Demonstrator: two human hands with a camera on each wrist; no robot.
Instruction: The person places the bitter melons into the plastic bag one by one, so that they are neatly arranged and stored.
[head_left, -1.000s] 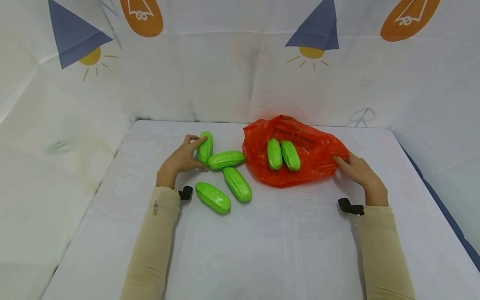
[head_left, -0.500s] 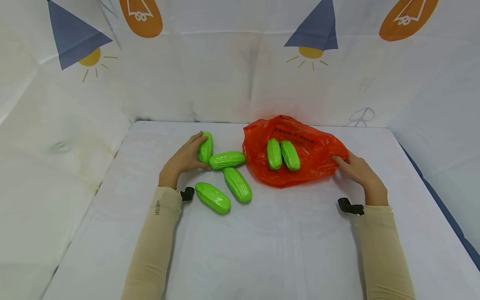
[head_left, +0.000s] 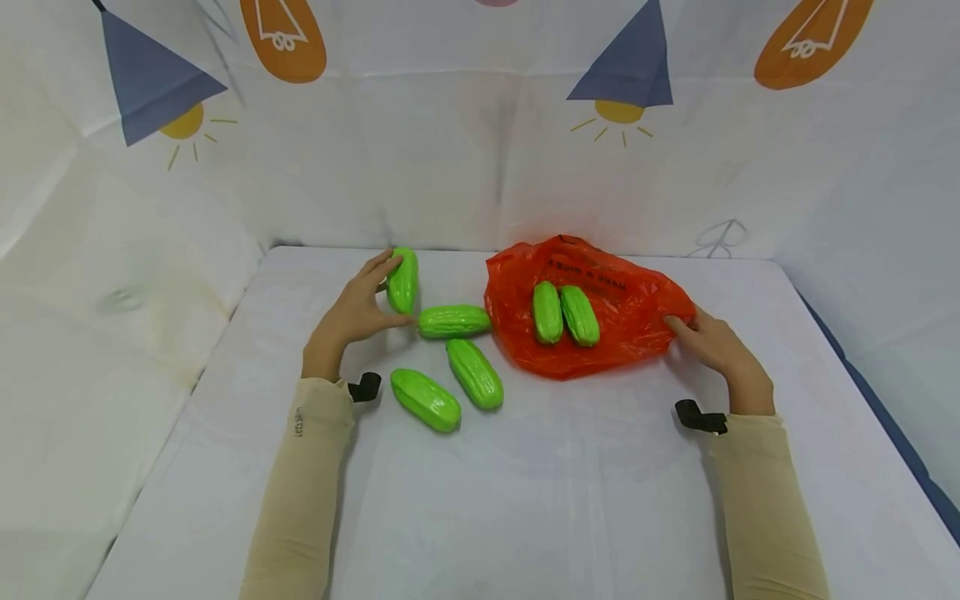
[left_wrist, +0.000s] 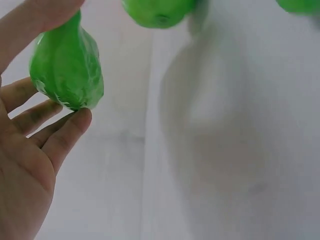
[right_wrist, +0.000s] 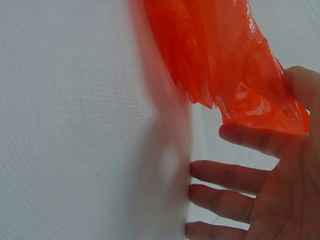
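Note:
In the head view my left hand point(head_left: 348, 310) holds a glossy green bitter melon point(head_left: 403, 281) near the back left of the table. The left wrist view shows the thumb against one end of this bitter melon point(left_wrist: 67, 67) and the fingertips at the other. My right hand point(head_left: 716, 340) pinches the right edge of a red plastic bag point(head_left: 630, 312) between thumb and index finger, its other fingers extended in the right wrist view. Two bitter melons point(head_left: 580, 316) lie side by side at the red bag's open mouth.
Between the hands, one bitter melon point(head_left: 454, 321) lies crosswise by the bag's left edge. Two more, a slanted bitter melon point(head_left: 476, 373) and another bitter melon point(head_left: 426, 400), rest nearer on the white table point(head_left: 570, 500). A printed white wall sheet point(head_left: 435, 167) rises behind.
My left hand has shifted back and left with the bitter melon, parting it from the crosswise one. The right hand and red bag have stayed put.

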